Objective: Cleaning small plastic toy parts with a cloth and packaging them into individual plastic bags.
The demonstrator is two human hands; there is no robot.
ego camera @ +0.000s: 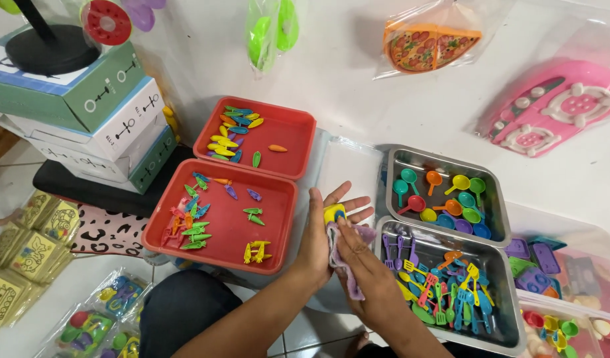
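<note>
- Head view: left hand (318, 238) spread wide, palm up, a small yellow toy piece (333, 213) resting on its fingers.
- Right hand (364, 268) closed on a lilac cloth (350, 282), pressed against the yellow toy piece.
- Just right: steel tray of mixed toy utensils (450, 278); behind it, steel tray of toy pans (444, 195).
- Left: two red trays (252, 172) with small toy carrots (192, 222) near their left edges.

Two shallow trays (291, 192) are set one behind the other at the left, small toy pieces (192, 219) lying in them. Two metal trays (497, 219) are placed likewise at the right. Stacked boxes (112, 126) stand behind-left.
</note>
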